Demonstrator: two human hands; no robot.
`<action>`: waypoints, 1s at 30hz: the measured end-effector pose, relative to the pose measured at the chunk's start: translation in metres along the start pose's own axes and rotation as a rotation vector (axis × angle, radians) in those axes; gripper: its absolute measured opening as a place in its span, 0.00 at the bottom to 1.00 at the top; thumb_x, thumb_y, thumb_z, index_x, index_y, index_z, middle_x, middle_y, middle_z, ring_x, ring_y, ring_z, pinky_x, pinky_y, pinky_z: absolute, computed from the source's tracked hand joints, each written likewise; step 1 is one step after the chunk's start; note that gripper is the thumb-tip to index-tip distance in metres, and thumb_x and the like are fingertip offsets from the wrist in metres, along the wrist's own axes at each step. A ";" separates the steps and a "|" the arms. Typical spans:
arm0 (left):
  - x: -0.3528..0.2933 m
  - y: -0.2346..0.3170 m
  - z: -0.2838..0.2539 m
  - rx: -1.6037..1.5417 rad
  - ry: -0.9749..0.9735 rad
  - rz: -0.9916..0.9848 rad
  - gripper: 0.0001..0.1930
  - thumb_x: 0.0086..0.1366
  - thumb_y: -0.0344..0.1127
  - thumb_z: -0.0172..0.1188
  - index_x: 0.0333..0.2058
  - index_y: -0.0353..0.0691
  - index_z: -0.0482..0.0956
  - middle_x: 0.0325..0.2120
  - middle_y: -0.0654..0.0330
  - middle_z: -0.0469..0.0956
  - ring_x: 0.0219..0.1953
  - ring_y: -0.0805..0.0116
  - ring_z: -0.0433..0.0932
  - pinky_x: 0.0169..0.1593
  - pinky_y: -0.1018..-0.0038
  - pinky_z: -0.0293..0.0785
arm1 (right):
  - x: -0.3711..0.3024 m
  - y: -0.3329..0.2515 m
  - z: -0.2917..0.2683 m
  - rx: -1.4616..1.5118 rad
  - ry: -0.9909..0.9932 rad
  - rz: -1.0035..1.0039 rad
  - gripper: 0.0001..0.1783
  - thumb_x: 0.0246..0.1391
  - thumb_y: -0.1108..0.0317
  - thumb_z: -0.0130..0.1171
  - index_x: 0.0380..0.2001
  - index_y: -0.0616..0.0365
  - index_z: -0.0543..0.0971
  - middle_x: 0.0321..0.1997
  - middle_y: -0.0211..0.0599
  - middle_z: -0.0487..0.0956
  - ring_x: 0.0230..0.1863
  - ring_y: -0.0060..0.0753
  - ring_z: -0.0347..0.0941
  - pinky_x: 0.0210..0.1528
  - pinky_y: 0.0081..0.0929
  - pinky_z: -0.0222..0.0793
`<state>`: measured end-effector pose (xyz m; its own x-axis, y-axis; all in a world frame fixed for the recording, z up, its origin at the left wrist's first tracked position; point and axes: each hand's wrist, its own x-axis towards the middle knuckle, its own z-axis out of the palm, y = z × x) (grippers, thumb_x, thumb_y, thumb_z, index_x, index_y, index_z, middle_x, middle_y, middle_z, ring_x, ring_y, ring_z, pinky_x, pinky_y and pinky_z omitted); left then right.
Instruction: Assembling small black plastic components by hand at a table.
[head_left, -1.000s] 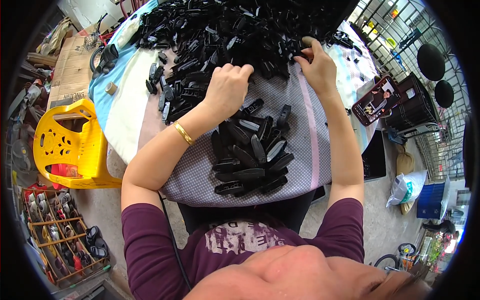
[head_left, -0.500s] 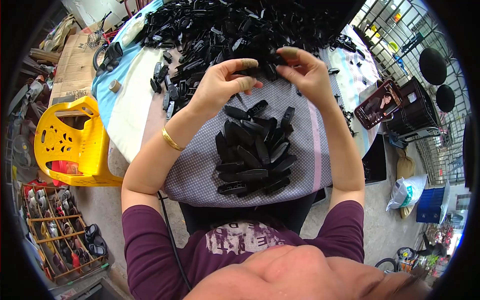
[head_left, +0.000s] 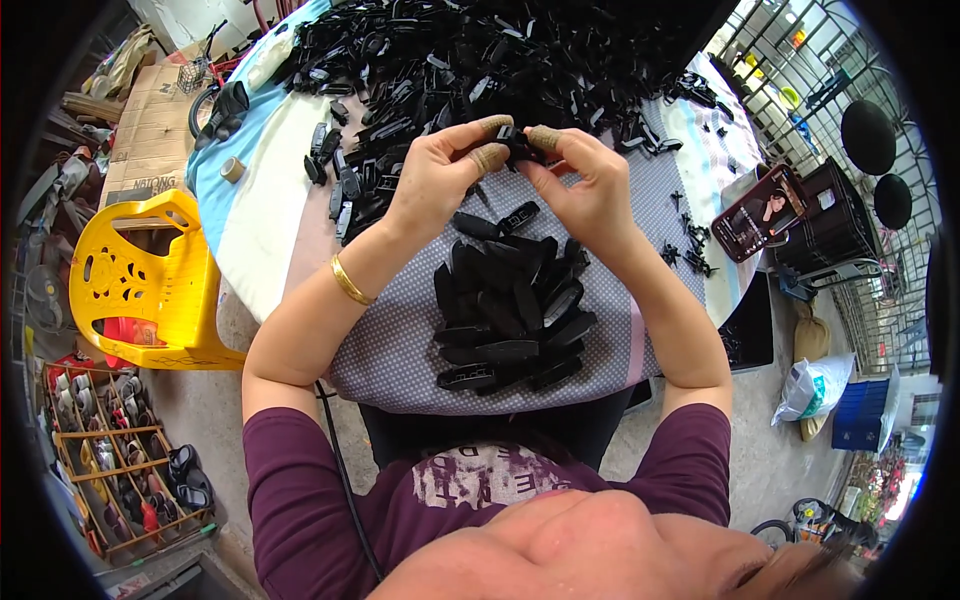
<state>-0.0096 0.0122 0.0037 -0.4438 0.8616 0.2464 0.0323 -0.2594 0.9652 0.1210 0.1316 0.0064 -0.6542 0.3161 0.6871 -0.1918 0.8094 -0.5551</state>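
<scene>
Between my fingertips, at the near edge of a big heap of black plastic parts (head_left: 450, 70), is a small black plastic part (head_left: 516, 150). My left hand (head_left: 432, 178) pinches it from the left, with tape wrapped round its thumb and forefinger. From the other side my right hand (head_left: 588, 190) grips it too, its forefinger also taped. The part's details are mostly hidden by the fingers. Closer to my body lies a smaller pile of long, curved black pieces (head_left: 505, 318), spread on the dotted cloth (head_left: 390, 345) of the table.
Small spiky black bits (head_left: 690, 250) lie on the cloth at right, near a propped phone (head_left: 760, 213). A tape roll (head_left: 231, 170) sits at left. A yellow plastic chair (head_left: 150, 285) stands beside the table's left side. Beyond the phone is a black bin (head_left: 825, 215).
My right hand has moved left and nearer, away from the heap. Its fingers now meet my left hand's at the black part.
</scene>
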 end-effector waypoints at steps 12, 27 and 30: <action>0.000 0.000 -0.005 -0.028 -0.092 0.108 0.14 0.60 0.30 0.57 0.45 0.34 0.75 0.38 0.61 0.77 0.39 0.76 0.74 0.46 0.81 0.69 | -0.001 -0.001 -0.001 0.231 -0.284 0.371 0.17 0.46 0.68 0.63 0.39 0.64 0.76 0.29 0.32 0.80 0.28 0.17 0.73 0.32 0.16 0.69; -0.016 0.038 0.027 0.656 -0.676 0.258 0.22 0.43 0.36 0.69 0.40 0.41 0.79 0.36 0.58 0.79 0.35 0.65 0.73 0.42 0.72 0.70 | 0.016 0.063 -0.083 -0.572 -0.398 0.526 0.23 0.42 0.50 0.62 0.33 0.60 0.80 0.30 0.43 0.79 0.31 0.38 0.76 0.34 0.30 0.70; 0.001 0.019 0.026 0.593 -0.667 0.238 0.19 0.48 0.38 0.65 0.41 0.41 0.78 0.33 0.58 0.78 0.35 0.63 0.73 0.41 0.70 0.71 | 0.014 0.072 -0.074 -0.710 -0.483 0.565 0.27 0.36 0.48 0.64 0.32 0.62 0.78 0.33 0.46 0.79 0.37 0.46 0.75 0.40 0.35 0.70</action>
<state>0.0141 0.0195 0.0242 0.2349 0.9351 0.2655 0.5918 -0.3542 0.7240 0.1522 0.2311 0.0102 -0.7693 0.6358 0.0624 0.6096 0.7598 -0.2261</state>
